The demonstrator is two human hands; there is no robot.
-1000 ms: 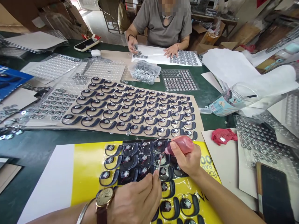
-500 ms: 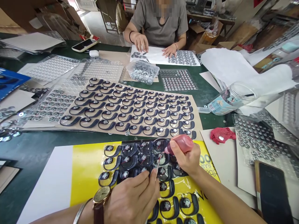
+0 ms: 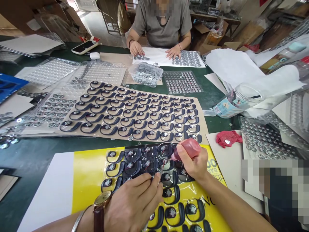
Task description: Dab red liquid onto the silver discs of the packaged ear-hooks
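Note:
My left hand [image 3: 136, 199], with a watch on its wrist, is closed around slim metal tweezers [image 3: 161, 170]. Their tips touch or nearly touch a small round part in a dark hook-shaped piece [image 3: 164, 162]. From the right, my right hand [image 3: 196, 162] grips a red squeeze bottle [image 3: 187, 149], tilted with its nozzle pointing left, close to the same piece. Several like pieces lie in rows under clear film on a yellow and white printed board [image 3: 90, 180]. My left hand covers some of them.
Beyond lies a brown sheet [image 3: 202, 124] with rows of similar hook-shaped pieces. A plastic tub [image 3: 147, 75] of small metal parts stands behind it. At right are a clear jar [image 3: 233, 101] and a red cloth [image 3: 228, 138]. Opposite, a person [image 3: 161, 29] handles parts on white paper.
My left hand has shifted slightly left and down, still with the tweezers. The bottle's nozzle has drawn back a little to the right. Opposite, one of the person's hands has moved left.

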